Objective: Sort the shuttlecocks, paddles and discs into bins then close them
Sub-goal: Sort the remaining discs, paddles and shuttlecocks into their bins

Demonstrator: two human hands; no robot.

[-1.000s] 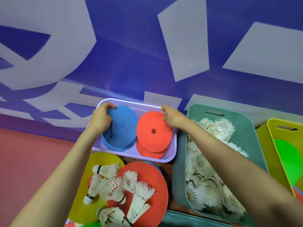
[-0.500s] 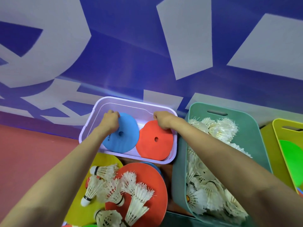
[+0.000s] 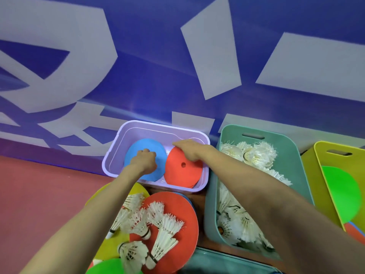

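Note:
A lilac bin stands against the wall. A blue disc and a red disc lie side by side in it, over other discs. My left hand sits on the middle of the blue disc with its fingers curled. My right hand lies flat across the red disc's far edge, fingers stretched to the left. To the right, a teal bin is full of white shuttlecocks. Several loose shuttlecocks lie on a big red disc near me.
A yellow disc and a green disc lie under the loose shuttlecocks. A yellow bin at far right holds a green disc. A teal lid lies at the bottom edge. Red floor spreads left.
Both discs have gone from tilted at the bin's rim down into the bin. My left hand has shifted from the blue disc's edge to its middle. My right hand has flattened.

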